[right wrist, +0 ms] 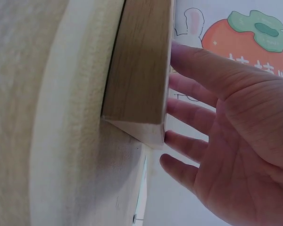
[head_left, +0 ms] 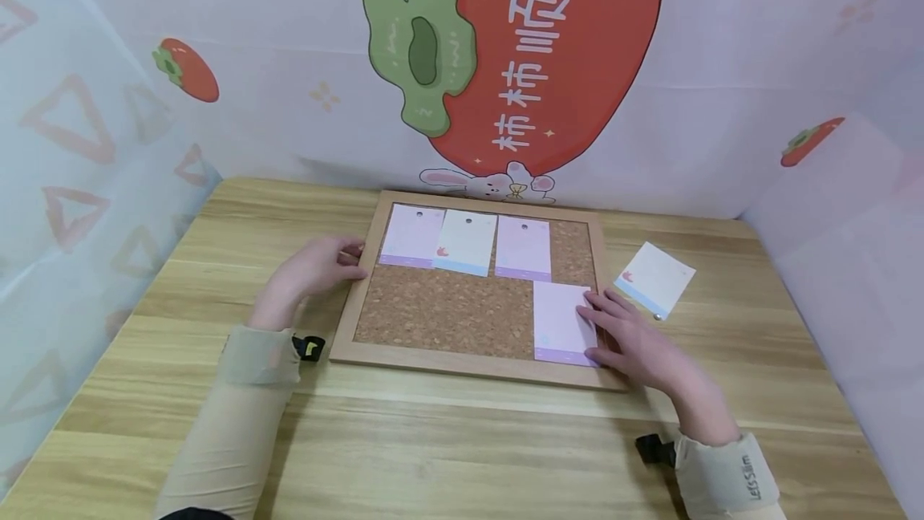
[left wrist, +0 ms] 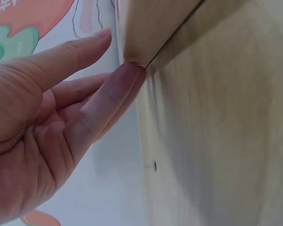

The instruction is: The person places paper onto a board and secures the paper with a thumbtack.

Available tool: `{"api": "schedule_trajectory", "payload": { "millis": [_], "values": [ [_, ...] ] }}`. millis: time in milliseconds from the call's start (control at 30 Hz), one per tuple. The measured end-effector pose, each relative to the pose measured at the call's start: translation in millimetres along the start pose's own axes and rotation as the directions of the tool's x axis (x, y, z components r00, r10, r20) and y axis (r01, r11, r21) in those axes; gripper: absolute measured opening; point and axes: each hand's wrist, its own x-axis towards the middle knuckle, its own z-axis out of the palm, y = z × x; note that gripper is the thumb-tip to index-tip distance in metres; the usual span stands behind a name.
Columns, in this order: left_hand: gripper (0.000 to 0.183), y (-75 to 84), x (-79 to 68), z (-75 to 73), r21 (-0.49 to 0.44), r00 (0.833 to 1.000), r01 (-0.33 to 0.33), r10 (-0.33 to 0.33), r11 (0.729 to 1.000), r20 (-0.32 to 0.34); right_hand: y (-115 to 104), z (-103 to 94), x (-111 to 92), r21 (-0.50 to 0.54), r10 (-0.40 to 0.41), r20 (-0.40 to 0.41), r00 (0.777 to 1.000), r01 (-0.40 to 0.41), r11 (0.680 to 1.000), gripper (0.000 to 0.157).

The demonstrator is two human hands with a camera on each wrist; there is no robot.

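Observation:
A wood-framed corkboard (head_left: 440, 307) lies flat on the table, three cards pinned along its top: a pink-purple one (head_left: 410, 235), a white one with a blue strip (head_left: 464, 245) and another pink-purple one (head_left: 523, 251). At the lower right of the cork sits a fourth, pink-purple card (head_left: 559, 323) with no pin visible on it. My right hand (head_left: 642, 347) reaches over the frame's right side, fingertips on that card's right edge. My left hand (head_left: 310, 271) rests against the frame's left side; in the left wrist view its extended fingers (left wrist: 104, 101) touch the wood edge (left wrist: 155, 28).
Right of the board, a loose white card with a blue strip (head_left: 657, 279) lies askew on the table (head_left: 462, 456), a small round pin (head_left: 658, 316) at its lower corner. A printed cloth backdrop (head_left: 289, 119) rises behind the table and at both sides.

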Motion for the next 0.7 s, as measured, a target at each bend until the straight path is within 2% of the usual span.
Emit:
{"api": "schedule_trajectory", "payload": {
  "millis": [133, 267, 400, 567, 633, 700],
  "values": [
    [0.054, -6.5, -4.1, -9.5, -0.025, 0.997, -0.009, 0.007, 1.000, -0.078, 1.5, 0.8, -0.2, -0.002, 0.008, 0.003, 1.000, -0.008, 1.000, 0.060],
    [0.047, -14.0, -9.0, -20.7, -0.016, 0.985, -0.014, 0.011, 1.000, -0.171, 2.5, 1.0, -0.5, -0.005, 0.012, 0.005, 1.000, -0.012, 1.000, 0.060],
    [0.043, -22.6, -14.4, -29.4, -0.009, 0.968, -0.022, 0.019, 1.000, -0.250, 2.4, 1.0, -0.5, 0.003, 0.014, 0.009, 1.000, -0.015, 1.000, 0.060],
    [0.040, -30.5, -22.6, -37.4, -0.017, 0.931, -0.003, -0.003, 1.000, -0.364, 1.9, 0.6, -0.3, -0.016, -0.001, 0.001, 1.000, 0.001, 1.000, 0.059],
    [0.040, -32.2, -25.4, -40.2, -0.034, 0.922, 0.010, -0.022, 0.999, -0.387, 2.1, 0.7, 0.1, -0.027, -0.012, -0.008, 1.000, 0.012, 1.000, 0.058],
    [0.040, -36.5, -26.0, -42.0, -0.031, 0.923, 0.023, -0.033, 0.999, -0.383, 2.1, 0.8, 0.4, -0.032, -0.019, -0.015, 1.000, 0.018, 0.999, 0.058]
  ]
}}
